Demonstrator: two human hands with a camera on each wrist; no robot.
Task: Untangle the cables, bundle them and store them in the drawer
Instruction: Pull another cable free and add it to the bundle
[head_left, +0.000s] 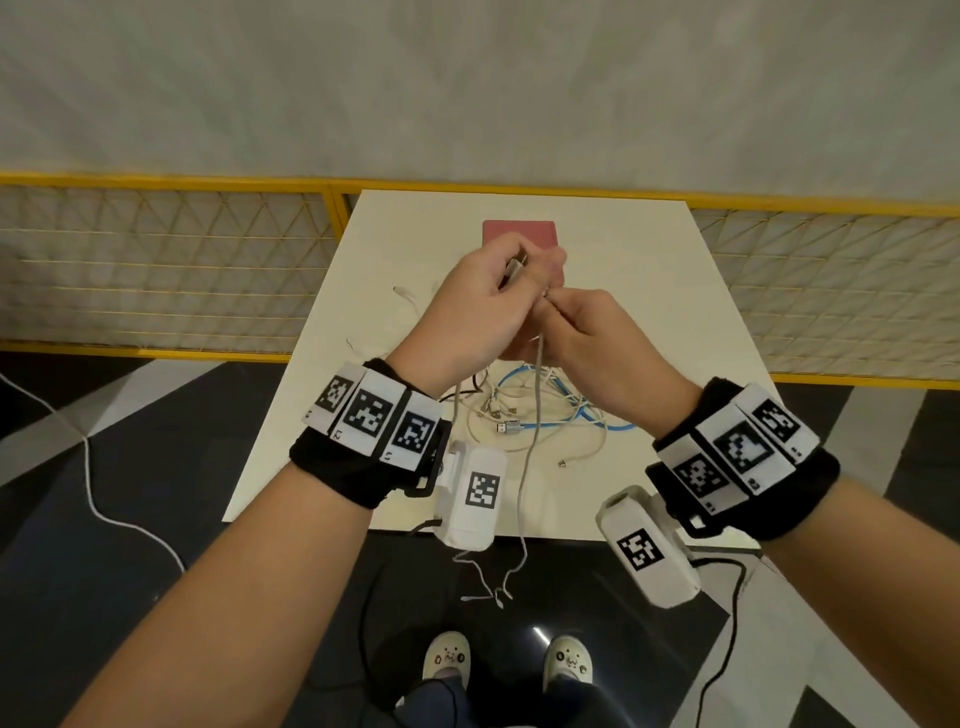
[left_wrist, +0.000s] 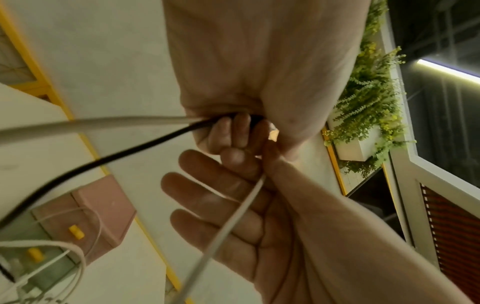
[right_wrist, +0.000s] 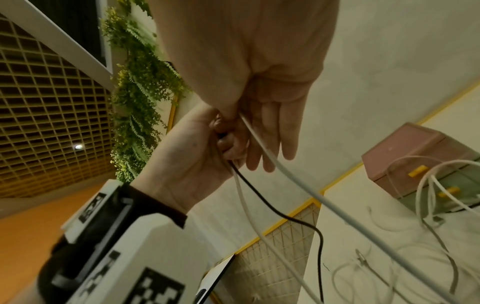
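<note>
Left hand (head_left: 483, 301): raised above the table (head_left: 649, 291), fingers curled round a pale cable and a black cable (right_wrist: 275, 207); both are seen leaving the fist in the left wrist view, and a plug end projects from the top of the fist in the head view.
Right hand (head_left: 587, 327): held just beside the left hand, touching it; a grey-white cable (head_left: 532, 441) is pinched between thumb and forefinger, the remaining fingers (left_wrist: 207, 185) being extended and relaxed.
Grey-white cable: hung from the pinch, passed down over the near table edge, its frayed end dangling above the floor (head_left: 156, 493).
Cable tangle (head_left: 540, 410): white, cream and blue (head_left: 602, 421) leads, heaped on the table below the hands; several plugs lie loose at its edge; one white lead (head_left: 408, 299) is spread out to the left.
Drawer unit (right_wrist: 420, 162): pink casing, yellow handles (right_wrist: 418, 170), set at the far side of the table behind the hands; whether a drawer stands open cannot be told.
Also present: marker-tagged wrist bands (head_left: 374, 410); yellow mesh fence (head_left: 156, 260); hanging green foliage (left_wrist: 369, 107).
</note>
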